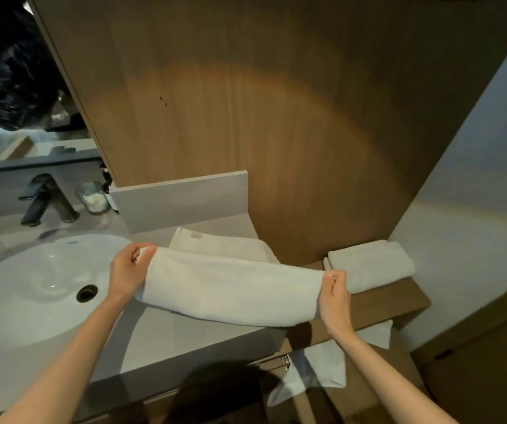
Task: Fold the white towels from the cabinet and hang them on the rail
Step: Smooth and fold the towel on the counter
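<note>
Head view: the folding step was in hand, judging by the layout. Far left sat the sink basin [32, 286] with a dark faucet [47, 197] behind it. Left hand [130, 270] pinched the left end of a white towel [231, 289], thumb and fingers curled over the edge. The towel was doubled lengthwise into a long band, stretched between both hands, its lower edge sagging onto the grey worktop [185, 341] just right of the basin. A second towel [221, 246] lay flat on the worktop behind it. Right hand [335, 298] pinched the right end over the wooden ledge [399, 301]. Hands were well apart, both clamped on the same towel, forearms reaching forward. Further right, a folded towel [371, 264] sat on the ledge. Below the ledge a white cloth [316, 368] hung down; I couldn't make out the rail itself. Next move, my guess: bring the two ends together for the cross fold, keep the edges aligned, then find the rail.
</note>
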Motion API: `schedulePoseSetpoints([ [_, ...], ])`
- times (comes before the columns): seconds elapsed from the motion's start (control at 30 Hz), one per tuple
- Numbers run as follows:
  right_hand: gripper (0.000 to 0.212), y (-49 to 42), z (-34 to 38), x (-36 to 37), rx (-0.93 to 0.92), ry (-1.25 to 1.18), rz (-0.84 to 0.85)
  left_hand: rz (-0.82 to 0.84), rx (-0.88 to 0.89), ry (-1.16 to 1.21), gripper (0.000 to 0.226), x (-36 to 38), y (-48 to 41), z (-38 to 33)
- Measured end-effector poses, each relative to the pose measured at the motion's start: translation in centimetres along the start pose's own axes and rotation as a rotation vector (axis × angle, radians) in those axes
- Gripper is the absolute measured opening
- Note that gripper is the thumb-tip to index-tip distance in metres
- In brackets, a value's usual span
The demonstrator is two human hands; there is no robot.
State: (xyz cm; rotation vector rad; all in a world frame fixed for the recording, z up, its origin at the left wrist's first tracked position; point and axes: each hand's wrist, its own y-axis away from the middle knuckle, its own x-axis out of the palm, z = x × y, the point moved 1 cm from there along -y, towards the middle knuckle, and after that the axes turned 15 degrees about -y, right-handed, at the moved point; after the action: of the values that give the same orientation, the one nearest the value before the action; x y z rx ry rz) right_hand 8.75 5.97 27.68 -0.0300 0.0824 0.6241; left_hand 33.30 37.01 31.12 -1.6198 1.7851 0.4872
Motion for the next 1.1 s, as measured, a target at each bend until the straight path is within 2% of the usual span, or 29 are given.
schedulePoseSetpoints([
  [0.27, 0.019, -0.3, -4.3, 1.4, 0.234, 0.149, -0.084, 0.143, -0.056, -0.107, 0.010, 3.1, -0.9, 2.6],
  [0.4, 0.024, 0.2, -5.4, 1.6, 0.374, 0.121, -0.153, 0.229, -0.207, -0.142, 0.034, 4.1, -0.6, 3.4],
  [0.53, 0.045, 1.5, -5.7, 1.8, 0.577, -0.061, -0.144, 0.389, -0.306, -0.276, 0.053, 4.8, 0.0, 5.3],
  [0.6, 0.042, 2.4, -6.2, 1.5, 0.555, -0.098, -0.106, 0.415, -0.297, -0.298, 0.051, 5.1, 0.3, 5.6],
  [0.7, 0.029, 3.6, -6.3, 1.2, 0.400, -0.120, -0.092, 0.375, -0.237, -0.231, 0.040, 5.2, 0.8, 5.4],
  [0.8, 0.035, 3.4, -5.8, 1.5, 0.209, 0.038, -0.118, 0.309, -0.195, -0.227, 0.035, 5.2, 1.4, 5.3],
  [0.87, 0.035, 3.1, -5.5, 1.9, 0.146, 0.167, -0.113, 0.285, -0.177, -0.248, 0.032, 5.1, 1.4, 5.7],
  [1.0, 0.035, 3.0, -6.6, 2.5, 0.240, 0.454, -0.083, 0.300, -0.149, -0.280, 0.029, 4.9, 1.4, 6.8],
  [1.1, 0.033, 3.5, -7.5, 2.7, 0.311, 0.486, -0.089, 0.316, -0.160, -0.321, 0.028, 5.0, 1.2, 7.3],
])
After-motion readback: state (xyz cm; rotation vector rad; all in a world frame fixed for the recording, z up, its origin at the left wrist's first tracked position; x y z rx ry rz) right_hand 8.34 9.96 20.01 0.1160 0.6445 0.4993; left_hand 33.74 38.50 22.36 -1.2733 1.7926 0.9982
